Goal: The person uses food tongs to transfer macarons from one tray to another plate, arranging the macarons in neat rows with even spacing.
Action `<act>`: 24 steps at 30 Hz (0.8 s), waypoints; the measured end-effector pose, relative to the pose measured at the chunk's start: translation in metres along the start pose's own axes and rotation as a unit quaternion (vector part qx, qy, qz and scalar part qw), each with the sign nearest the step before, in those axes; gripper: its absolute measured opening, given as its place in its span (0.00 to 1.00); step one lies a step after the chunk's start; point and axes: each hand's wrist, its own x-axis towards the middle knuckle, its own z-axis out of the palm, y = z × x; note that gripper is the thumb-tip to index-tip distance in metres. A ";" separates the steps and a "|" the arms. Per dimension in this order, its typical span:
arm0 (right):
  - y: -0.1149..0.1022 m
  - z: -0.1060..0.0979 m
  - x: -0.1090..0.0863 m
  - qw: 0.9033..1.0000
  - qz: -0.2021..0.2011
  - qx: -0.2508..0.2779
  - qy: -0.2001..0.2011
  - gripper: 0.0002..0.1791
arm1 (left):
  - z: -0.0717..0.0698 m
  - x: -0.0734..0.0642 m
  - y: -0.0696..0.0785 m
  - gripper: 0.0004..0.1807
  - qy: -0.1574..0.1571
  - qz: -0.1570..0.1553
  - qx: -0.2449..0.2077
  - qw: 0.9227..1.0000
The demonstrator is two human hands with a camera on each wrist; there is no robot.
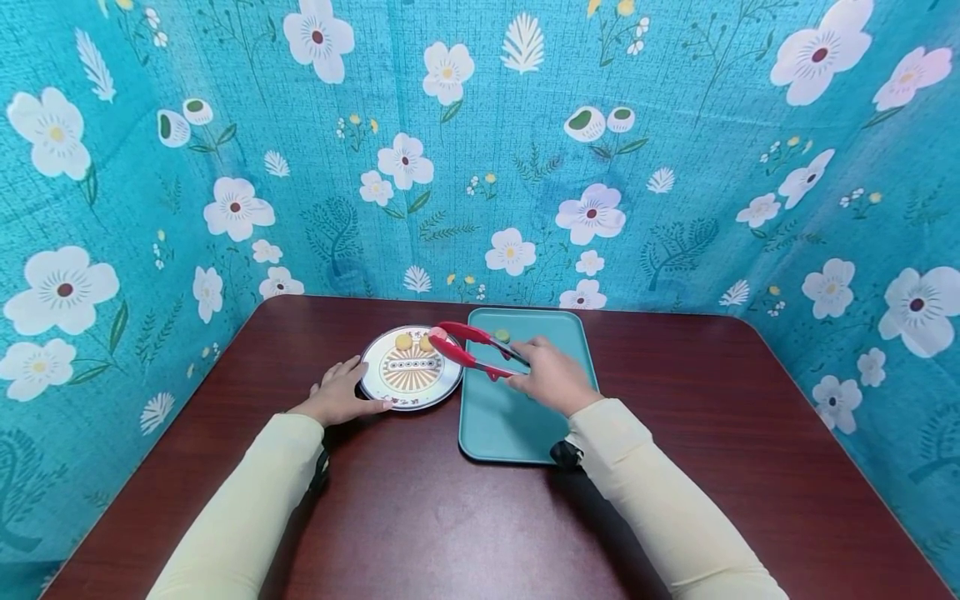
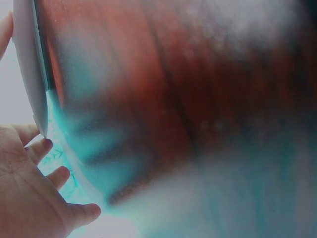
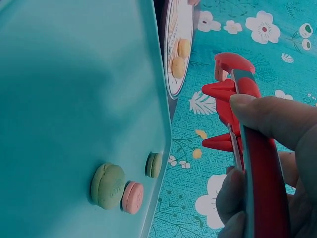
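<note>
Head view: the right hand (image 1: 551, 375) grips red tongs (image 1: 467, 332), their tips pinching a pink macaron (image 1: 437, 332) above the far right of the plate (image 1: 372, 387); the left hand (image 1: 339, 396), fingers spread, touches its left rim. Two yellow macarons (image 1: 404, 342) sit on its far side, a tray (image 1: 510, 433) to its right. Slackened tongs could drop the pink one; squeezing harder might crack it; a sideways swing could knock its neighbours.

Pink macaron (image 1: 438, 333) in red tongs (image 1: 468, 332)

Both arms (image 1: 660, 508) reach forward. The left hand (image 1: 337, 396), with its fingers spread, touches the plate (image 1: 446, 383) at left; the right hand (image 1: 553, 375), to the plate's right, is curled in a grip.
</note>
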 end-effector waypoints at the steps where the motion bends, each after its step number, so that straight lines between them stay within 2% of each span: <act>1: 0.000 0.000 0.000 1.000 0.000 0.000 0.000 0.37 | 0.000 0.000 0.000 0.62 0.000 0.000 0.000 1.000; 24: -0.008 0.009 0.011 1.000 0.016 0.000 -0.012 0.37 | 0.000 0.001 0.000 0.62 0.002 -0.004 0.005 1.000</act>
